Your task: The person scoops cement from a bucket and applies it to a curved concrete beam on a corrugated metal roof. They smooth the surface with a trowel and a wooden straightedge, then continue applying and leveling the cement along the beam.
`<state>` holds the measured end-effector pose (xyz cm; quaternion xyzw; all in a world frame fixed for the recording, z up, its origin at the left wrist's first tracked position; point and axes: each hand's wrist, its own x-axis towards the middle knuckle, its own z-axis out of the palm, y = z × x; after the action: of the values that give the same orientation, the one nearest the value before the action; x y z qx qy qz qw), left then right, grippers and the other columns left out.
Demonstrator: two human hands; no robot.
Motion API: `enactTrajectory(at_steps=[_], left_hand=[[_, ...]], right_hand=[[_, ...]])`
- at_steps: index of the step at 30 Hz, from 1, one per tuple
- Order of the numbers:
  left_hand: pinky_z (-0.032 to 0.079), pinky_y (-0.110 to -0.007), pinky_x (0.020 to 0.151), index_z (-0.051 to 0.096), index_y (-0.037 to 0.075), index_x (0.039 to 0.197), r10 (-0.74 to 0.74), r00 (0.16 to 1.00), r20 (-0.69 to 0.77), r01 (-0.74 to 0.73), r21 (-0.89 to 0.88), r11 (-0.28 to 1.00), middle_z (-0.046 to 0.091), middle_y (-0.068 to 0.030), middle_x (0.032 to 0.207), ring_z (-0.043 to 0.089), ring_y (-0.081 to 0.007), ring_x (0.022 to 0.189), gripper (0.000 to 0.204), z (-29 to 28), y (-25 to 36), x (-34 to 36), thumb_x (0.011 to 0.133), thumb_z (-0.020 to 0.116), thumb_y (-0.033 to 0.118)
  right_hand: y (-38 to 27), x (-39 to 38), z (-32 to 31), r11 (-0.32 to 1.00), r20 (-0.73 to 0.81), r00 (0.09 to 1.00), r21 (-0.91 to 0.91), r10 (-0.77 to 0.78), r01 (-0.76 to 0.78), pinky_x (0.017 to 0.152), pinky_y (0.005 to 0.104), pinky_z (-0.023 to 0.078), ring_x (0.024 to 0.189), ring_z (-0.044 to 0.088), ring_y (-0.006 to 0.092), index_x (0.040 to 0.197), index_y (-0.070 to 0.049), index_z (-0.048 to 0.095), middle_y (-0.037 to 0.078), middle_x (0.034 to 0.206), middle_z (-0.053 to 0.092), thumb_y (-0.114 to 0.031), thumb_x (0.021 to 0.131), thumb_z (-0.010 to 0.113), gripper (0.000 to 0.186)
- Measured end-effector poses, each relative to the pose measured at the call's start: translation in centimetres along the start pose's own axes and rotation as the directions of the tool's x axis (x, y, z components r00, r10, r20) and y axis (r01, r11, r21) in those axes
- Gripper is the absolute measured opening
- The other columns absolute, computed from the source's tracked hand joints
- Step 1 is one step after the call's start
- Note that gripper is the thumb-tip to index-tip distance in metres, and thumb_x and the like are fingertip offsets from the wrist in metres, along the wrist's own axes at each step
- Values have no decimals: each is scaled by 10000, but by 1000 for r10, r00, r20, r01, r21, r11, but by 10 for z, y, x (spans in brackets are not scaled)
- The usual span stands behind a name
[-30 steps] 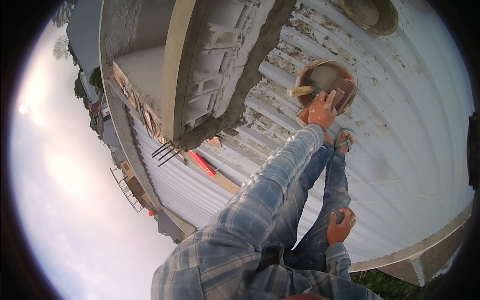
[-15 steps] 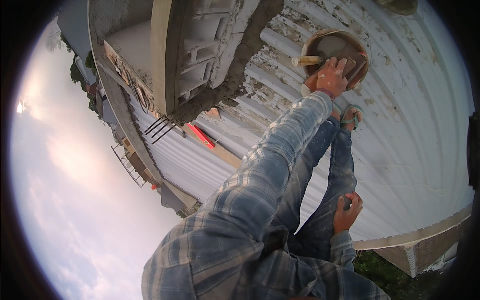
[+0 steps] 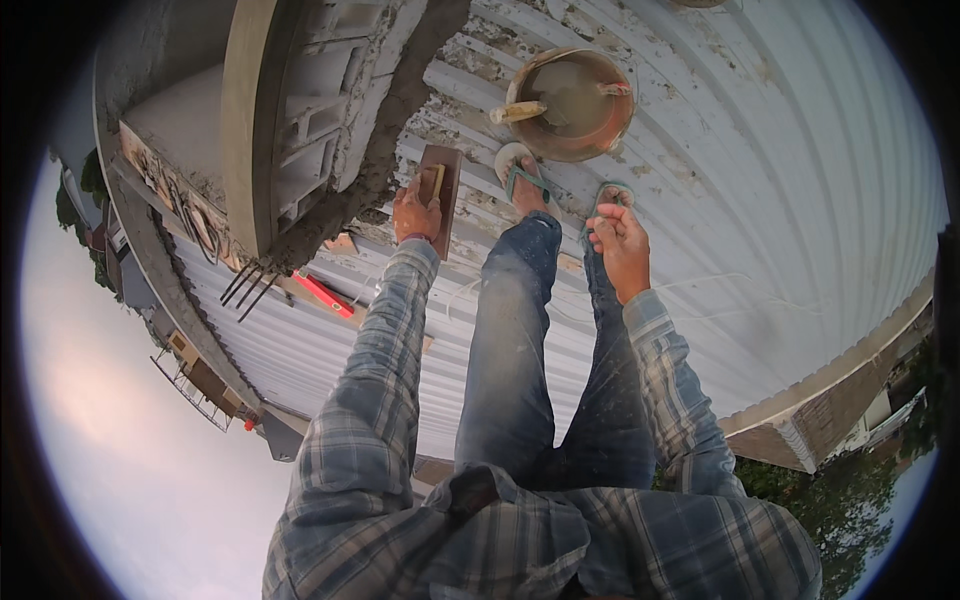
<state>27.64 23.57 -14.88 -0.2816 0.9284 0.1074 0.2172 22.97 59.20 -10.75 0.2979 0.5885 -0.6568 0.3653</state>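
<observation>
My left hand is closed round the handle of a brown plastering float, its flat blade upright beside the wet mortar edge of the wall. My right hand hangs over my right shin and foot, fingers loosely bent and apart, with nothing visible in them. Ahead of my feet stands a round mortar bucket with greyish watery contents. A wooden tool handle sticks out over its left rim, and a reddish handle rests at its right side.
White corrugated roofing, spattered with mortar, lies underfoot. A block wall with a concrete post rises at left, with bare rebar ends projecting from its foot. A red spirit level lies nearby. The roof edge drops away at right.
My left hand has come out of the bucket with the float and moved left to the wall. My right hand has lifted off my knee and moved forward. The view has shifted.
</observation>
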Motion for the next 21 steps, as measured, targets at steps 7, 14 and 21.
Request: enactTrajectory(at_steps=[7, 14, 21], left_hand=[[453, -440, 1078, 550, 104, 1393, 114, 988, 108, -116, 8, 993, 634, -194, 1268, 514, -356, 1292, 613, 54, 3, 54, 819, 745, 192], [450, -494, 1023, 563, 214, 1387, 171, 971, 168, -199, 165, 966, 529, -124, 1232, 495, -344, 1230, 583, 84, -38, 98, 824, 669, 106], [444, -472, 996, 619, 165, 1300, 420, 905, 66, -422, 23, 906, 571, -103, 1142, 544, -325, 1130, 545, 143, -38, 134, 763, 665, 81]], right_hand=[[-30, 219, 66, 877, -267, 963, -467, -19, -112, 794, 420, 564, 851, 689, 303, 1297, -57, 525, 155, 1020, 714, -327, 950, 591, 444], [-16, 253, 28, 94, 97, 811, -978, -576, 184, 985, 460, 488, 1137, 624, 357, 1211, -84, 619, 181, 1158, 661, -244, 844, 651, 402], [-29, 226, 9, 471, 106, 916, -831, -387, 295, 877, 383, 544, 989, 700, 276, 1301, -50, 600, 132, 1171, 687, -175, 935, 621, 387]])
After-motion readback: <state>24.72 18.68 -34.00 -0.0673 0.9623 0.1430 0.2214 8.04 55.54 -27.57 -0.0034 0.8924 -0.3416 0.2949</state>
